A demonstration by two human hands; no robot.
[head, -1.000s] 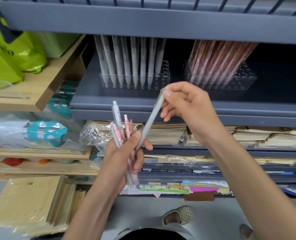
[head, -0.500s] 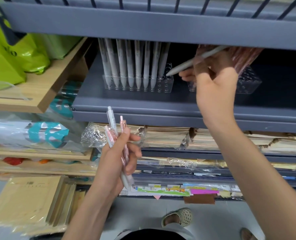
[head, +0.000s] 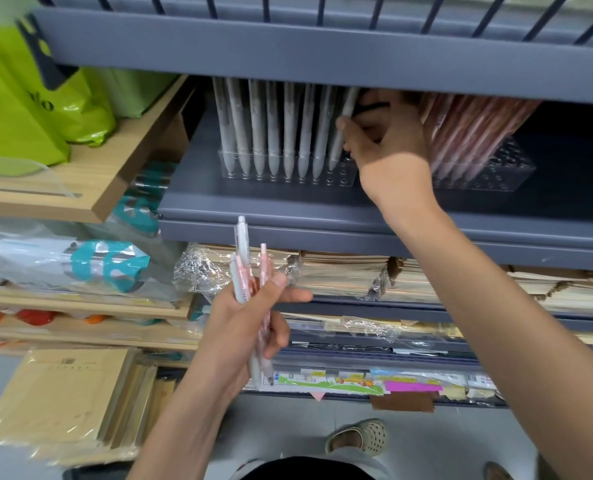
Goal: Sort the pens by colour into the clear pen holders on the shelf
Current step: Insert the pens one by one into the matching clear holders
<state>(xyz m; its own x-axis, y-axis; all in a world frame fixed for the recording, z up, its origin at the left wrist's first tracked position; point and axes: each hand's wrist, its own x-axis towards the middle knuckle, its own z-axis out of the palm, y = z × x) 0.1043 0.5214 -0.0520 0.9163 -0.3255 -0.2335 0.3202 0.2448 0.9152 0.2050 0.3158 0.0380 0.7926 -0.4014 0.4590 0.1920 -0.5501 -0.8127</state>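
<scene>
My right hand (head: 388,140) reaches into the grey shelf and pinches a grey pen (head: 341,133), whose tip stands in the left clear pen holder (head: 340,174) at the right end of a row of several grey pens (head: 274,133). To the right stands a second clear pen holder (head: 496,174) with several pink pens (head: 472,133) leaning in it. Lower down, my left hand (head: 243,327) grips a bunch of pens (head: 245,271), white and pink, upright in front of the shelf edge.
The grey shelf's upper lip (head: 323,53) hangs low over the pens. Green bags (head: 28,109) sit on a wooden shelf (head: 90,188) at the left. Wrapped paper stacks (head: 340,275) fill the shelf below. Envelope packs (head: 66,400) stand low left. A sandalled foot (head: 357,438) shows on the floor.
My right hand carried the grey pen up from the bunch into the shelf, turned it upright and set its tip into the left holder. My left hand stayed put.
</scene>
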